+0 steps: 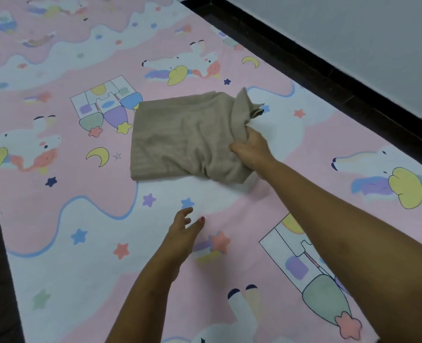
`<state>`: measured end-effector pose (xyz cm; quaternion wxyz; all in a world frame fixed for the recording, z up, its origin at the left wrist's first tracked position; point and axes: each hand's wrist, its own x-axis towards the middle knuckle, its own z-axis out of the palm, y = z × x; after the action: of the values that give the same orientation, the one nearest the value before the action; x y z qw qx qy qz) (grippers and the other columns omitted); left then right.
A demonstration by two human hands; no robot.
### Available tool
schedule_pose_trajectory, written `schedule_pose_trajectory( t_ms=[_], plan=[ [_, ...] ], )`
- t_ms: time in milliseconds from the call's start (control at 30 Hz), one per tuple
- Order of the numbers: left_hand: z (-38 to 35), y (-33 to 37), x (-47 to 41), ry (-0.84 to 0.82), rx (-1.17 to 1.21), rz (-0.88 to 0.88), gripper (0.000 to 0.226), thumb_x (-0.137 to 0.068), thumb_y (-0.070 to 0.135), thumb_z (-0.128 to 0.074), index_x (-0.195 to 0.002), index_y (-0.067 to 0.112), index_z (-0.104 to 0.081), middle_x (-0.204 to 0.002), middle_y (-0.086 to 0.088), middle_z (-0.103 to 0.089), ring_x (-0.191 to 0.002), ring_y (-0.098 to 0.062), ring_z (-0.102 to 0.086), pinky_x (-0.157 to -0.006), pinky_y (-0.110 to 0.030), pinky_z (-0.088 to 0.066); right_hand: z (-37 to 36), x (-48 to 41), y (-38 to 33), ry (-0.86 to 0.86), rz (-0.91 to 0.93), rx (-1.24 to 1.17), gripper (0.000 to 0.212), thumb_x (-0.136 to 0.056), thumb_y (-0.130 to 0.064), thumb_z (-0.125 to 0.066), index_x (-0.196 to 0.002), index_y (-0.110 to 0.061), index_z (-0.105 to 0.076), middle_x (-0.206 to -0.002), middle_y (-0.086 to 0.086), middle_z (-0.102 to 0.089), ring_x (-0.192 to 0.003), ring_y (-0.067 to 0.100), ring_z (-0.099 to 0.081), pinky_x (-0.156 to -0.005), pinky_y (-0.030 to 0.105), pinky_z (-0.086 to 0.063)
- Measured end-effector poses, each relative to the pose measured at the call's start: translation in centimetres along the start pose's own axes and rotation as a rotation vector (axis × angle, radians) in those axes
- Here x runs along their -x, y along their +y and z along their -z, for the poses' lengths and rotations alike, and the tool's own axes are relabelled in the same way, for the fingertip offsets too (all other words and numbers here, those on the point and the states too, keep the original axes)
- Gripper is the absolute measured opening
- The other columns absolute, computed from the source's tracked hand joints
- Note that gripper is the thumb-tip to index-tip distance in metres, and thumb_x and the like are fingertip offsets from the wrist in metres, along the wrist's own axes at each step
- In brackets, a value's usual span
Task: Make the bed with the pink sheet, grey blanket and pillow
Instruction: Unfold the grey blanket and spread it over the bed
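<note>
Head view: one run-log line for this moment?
pink sheet: spread flat | blanket: folded, on sheet | right hand: grips blanket edge | left hand: open over sheet | pillow: not in view

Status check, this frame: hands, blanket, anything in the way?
Hands: right hand grips the folded blanket by its bunched right edge; left hand open above the pink sheet. Blanket not yet spread. No obstruction seen.

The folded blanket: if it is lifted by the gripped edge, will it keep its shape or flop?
Probably floppy: the blanket bunches into soft creases where the right hand grips it. Lifted there, the folds would likely fall open. Pushed, cloth on cloth, it may wrinkle the sheet rather than slide.
</note>
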<state>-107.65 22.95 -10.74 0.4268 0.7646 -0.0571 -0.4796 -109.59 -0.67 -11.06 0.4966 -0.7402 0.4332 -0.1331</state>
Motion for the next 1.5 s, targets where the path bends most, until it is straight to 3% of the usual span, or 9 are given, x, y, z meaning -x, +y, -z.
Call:
schedule_pose_trajectory(
  t_ms=[300,500,733,833,933,1100,1233,1400,1500],
  plan=[
    [6.8,3.8,5.5,-0.129,0.522,-0.176,0.057,-0.075,0.067,-0.054,-0.119,0.031,-0.054,-0.115,0.009,-0.062,-0.105,-0.011,-0.058,-0.085,-0.039,-0.05,-5.3,16.8,-9.2,-0.199,0.342,0.458,0.037,-0.081,-0.026,-0.054,-0.117,-0.025,-0.062,-0.103,0.002,-0.069,-0.087,0.023,-0.06,-0.068,0.024,-0.037],
    [16.9,5.4,14.4,-0.121,0.647,-0.128,0.022,-0.091,0.017,-0.058,-0.113,0.011,-0.056,-0.094,-0.011,-0.062,-0.077,-0.022,-0.061,-0.072,-0.037,-0.052,-10.4,31.6,-16.9,-0.202,0.296,0.482,0.023,-0.085,-0.021,-0.051,-0.104,-0.023,-0.062,-0.098,0.007,-0.069,-0.087,0.031,-0.061,-0.066,0.033,-0.044],
    [20.4,10.2,26.3,-0.043,0.527,-0.282,0.024,-0.095,0.013,-0.05,-0.113,0.0,-0.059,-0.1,-0.017,-0.062,-0.09,-0.03,-0.061,-0.075,-0.037,-0.05,-8.6,41.6,-26.0,-0.165,0.226,0.322,0.069,-0.085,-0.024,-0.058,-0.148,-0.021,-0.03,-0.129,0.015,-0.055,-0.106,0.026,-0.055,-0.071,0.014,-0.041],
    [20.9,15.4,31.9,-0.111,0.453,-0.477,0.023,-0.092,0.017,-0.054,-0.112,0.008,-0.061,-0.096,-0.012,-0.066,-0.096,-0.031,-0.064,-0.078,-0.035,-0.052,-4.8,43.3,-31.2,-0.058,0.327,0.172,0.086,-0.088,-0.017,-0.062,-0.149,-0.046,-0.008,-0.144,0.007,-0.043,-0.113,0.024,-0.051,-0.067,0.0,-0.038],
    [21.9,20.2,37.8,-0.223,0.5,-0.667,0.014,-0.093,0.018,-0.056,-0.103,0.016,-0.064,-0.096,-0.007,-0.069,-0.093,-0.027,-0.066,-0.085,-0.042,-0.054,-1.5,44.8,-36.4,-0.033,0.446,0.002,0.077,-0.089,-0.036,-0.061,-0.139,-0.064,-0.01,-0.149,-0.016,-0.034,-0.128,0.012,-0.045,-0.094,0.02,-0.047],
    [23.0,27.0,43.4,-0.249,0.511,-0.879,0.02,-0.094,0.024,-0.057,-0.109,0.013,-0.062,-0.106,-0.012,-0.069,-0.098,-0.028,-0.067,-0.089,-0.046,-0.053,4.1,45.5,-43.3,0.23,0.669,-0.224,0.058,-0.092,-0.039,-0.056,-0.139,-0.057,-0.026,-0.135,-0.008,-0.051,-0.123,0.011,-0.051,-0.103,0.044,-0.045],
    [22.8,30.4,46.8,-0.203,0.475,-0.956,0.029,-0.093,0.032,-0.056,-0.114,0.012,-0.062,-0.106,-0.013,-0.069,-0.097,-0.029,-0.067,-0.088,-0.046,-0.054,9.6,44.9,-48.4,0.459,0.669,0.158,0.078,-0.088,-0.04,-0.063,-0.148,-0.044,-0.014,-0.149,0.002,-0.028,-0.138,0.021,-0.026,-0.116,0.045,-0.02],
    [22.1,33.6,50.3,-0.198,0.467,-1.024,0.03,-0.091,0.038,-0.058,-0.107,0.013,-0.063,-0.103,-0.013,-0.069,-0.093,-0.027,-0.068,-0.084,-0.04,-0.056,14.5,43.4,-51.5,0.228,0.669,0.135,0.102,-0.068,-0.061,-0.073,-0.148,-0.044,-0.013,-0.153,-0.008,-0.03,-0.137,0.019,-0.034,-0.113,0.044,-0.03],
    [21.9,35.6,51.7,-0.154,0.485,-1.043,0.035,-0.092,0.043,-0.054,-0.108,0.013,-0.06,-0.106,-0.013,-0.068,-0.096,-0.029,-0.067,-0.087,-0.042,-0.055,16.1,42.8,-52.2,0.165,0.679,0.039,0.086,-0.064,-0.062,-0.076,-0.138,-0.039,-0.039,-0.135,-0.012,-0.051,-0.119,0.014,-0.053,-0.102,0.041,-0.045]
  ],
)
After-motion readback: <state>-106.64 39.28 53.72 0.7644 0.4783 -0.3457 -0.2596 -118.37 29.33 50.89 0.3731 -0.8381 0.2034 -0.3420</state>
